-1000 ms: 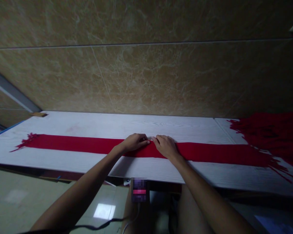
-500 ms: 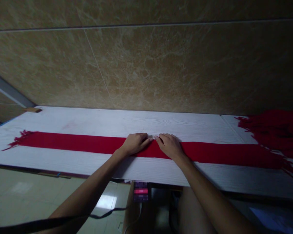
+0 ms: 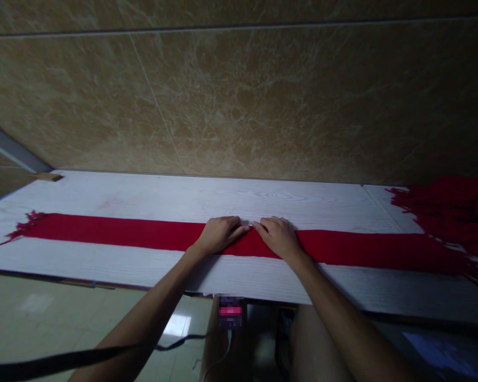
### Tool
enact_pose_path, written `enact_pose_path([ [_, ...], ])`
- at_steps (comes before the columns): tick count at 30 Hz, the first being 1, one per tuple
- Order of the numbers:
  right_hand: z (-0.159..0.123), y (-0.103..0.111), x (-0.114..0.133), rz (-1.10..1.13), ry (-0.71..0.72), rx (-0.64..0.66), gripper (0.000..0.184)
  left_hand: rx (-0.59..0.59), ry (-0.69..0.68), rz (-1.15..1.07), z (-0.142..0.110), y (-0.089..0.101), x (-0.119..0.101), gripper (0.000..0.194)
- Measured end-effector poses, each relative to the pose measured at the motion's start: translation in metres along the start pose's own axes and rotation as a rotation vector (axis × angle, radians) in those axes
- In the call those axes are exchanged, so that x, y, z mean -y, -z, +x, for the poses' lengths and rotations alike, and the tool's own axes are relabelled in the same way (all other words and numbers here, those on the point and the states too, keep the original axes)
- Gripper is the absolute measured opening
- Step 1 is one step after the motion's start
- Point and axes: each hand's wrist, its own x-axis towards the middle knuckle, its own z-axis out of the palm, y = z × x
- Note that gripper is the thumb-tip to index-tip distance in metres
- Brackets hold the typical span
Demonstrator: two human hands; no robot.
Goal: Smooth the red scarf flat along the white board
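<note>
A long red scarf (image 3: pixel 115 232), fringed at both ends, lies lengthwise across a white wood-grain table (image 3: pixel 175 195). My left hand (image 3: pixel 219 234) rests on its middle, fingers curled at the far edge and thumb pointing inward. Just right of it, my right hand (image 3: pixel 279 237) is placed the same way, its thumb near the left one. Both hands appear closed on the scarf's far edge, though most of the fingertips are hidden. A small pale bit of something shows between the thumbs, too small to make out.
A heap of red fringed cloth (image 3: pixel 458 212) sits at the table's right end, touching the wall side. Behind the table rises a tiled wall (image 3: pixel 239 106). A small wooden block (image 3: pixel 48 176) is at the back left corner. A dark strap (image 3: pixel 83 356) crosses the lower left.
The view has shifted slightly. My hands stay at the same place on the scarf, with hardly any movement of the fingers, and the scarf lies as before.
</note>
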Motion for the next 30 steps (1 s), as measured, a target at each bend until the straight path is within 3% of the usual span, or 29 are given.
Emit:
enact_pose_path([
  [17,-0.001,-0.0003,0.0011,-0.001,-0.013,-0.032,0.038,-0.014,0.041,0.003,0.0002,0.0022,-0.004,0.046],
  [24,-0.0012,-0.0014,0.0002,0.022,0.006,-0.06,0.034,-0.15,-0.078,-0.053,-0.0001,-0.0019,-0.0007,0.033],
  [30,-0.0016,-0.0037,-0.0003,0.034,0.012,-0.098,0.032,-0.169,-0.15,-0.039,0.0013,-0.005,0.0038,0.022],
])
